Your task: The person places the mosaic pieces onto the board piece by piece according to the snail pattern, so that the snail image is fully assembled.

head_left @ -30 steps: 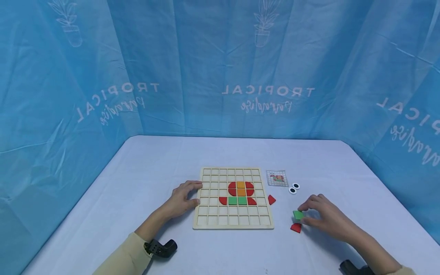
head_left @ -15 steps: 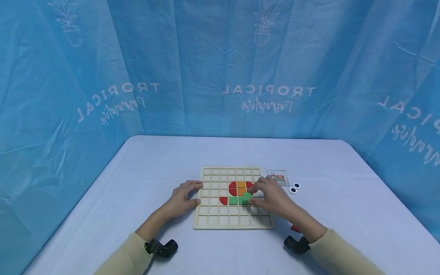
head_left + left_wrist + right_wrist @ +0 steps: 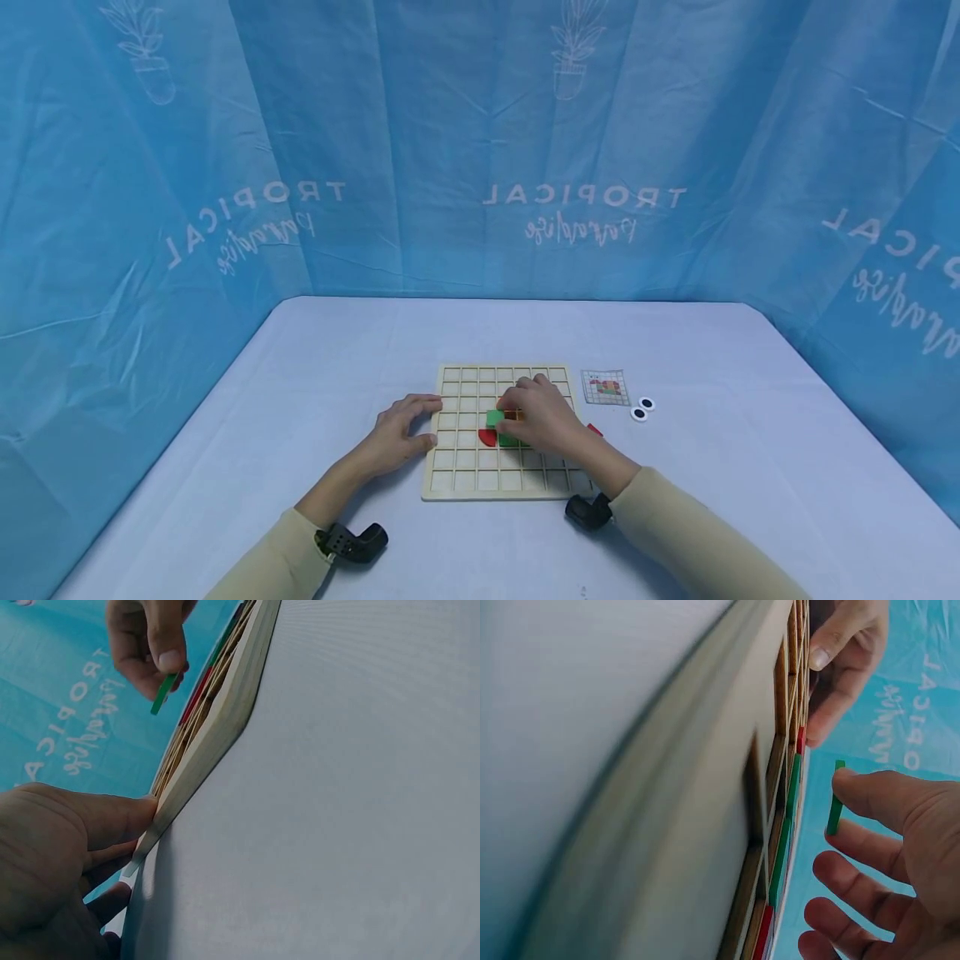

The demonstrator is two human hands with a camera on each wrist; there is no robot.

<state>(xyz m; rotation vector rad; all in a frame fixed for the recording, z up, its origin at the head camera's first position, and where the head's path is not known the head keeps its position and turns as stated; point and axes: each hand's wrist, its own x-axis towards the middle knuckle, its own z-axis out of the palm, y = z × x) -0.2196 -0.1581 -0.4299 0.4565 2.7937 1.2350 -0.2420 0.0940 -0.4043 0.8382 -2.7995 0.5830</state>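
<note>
My right hand [image 3: 543,421] pinches a green square tile [image 3: 493,418] between thumb and index finger, just above the wooden grid board [image 3: 510,498]. In the right wrist view the tile [image 3: 836,798] is seen edge-on, apart from the board. On the board, a red quarter-circle piece [image 3: 487,437] and a green tile [image 3: 507,441] show below the held tile; the right hand covers most other set pieces. My left hand [image 3: 397,432] rests at the board's left edge, its thumb and fingers touching the rim.
Right of the board lies a small pattern card [image 3: 606,387] with a grid picture. Two round eye pieces [image 3: 642,409] sit beside it. A loose red piece [image 3: 595,430] peeks out past the right forearm. A blue curtain [image 3: 480,150] hangs behind the white table [image 3: 345,342].
From the table at the right, my right hand has carried the green tile leftward over the board, from its right part to left of the orange tiles. My left hand stays put.
</note>
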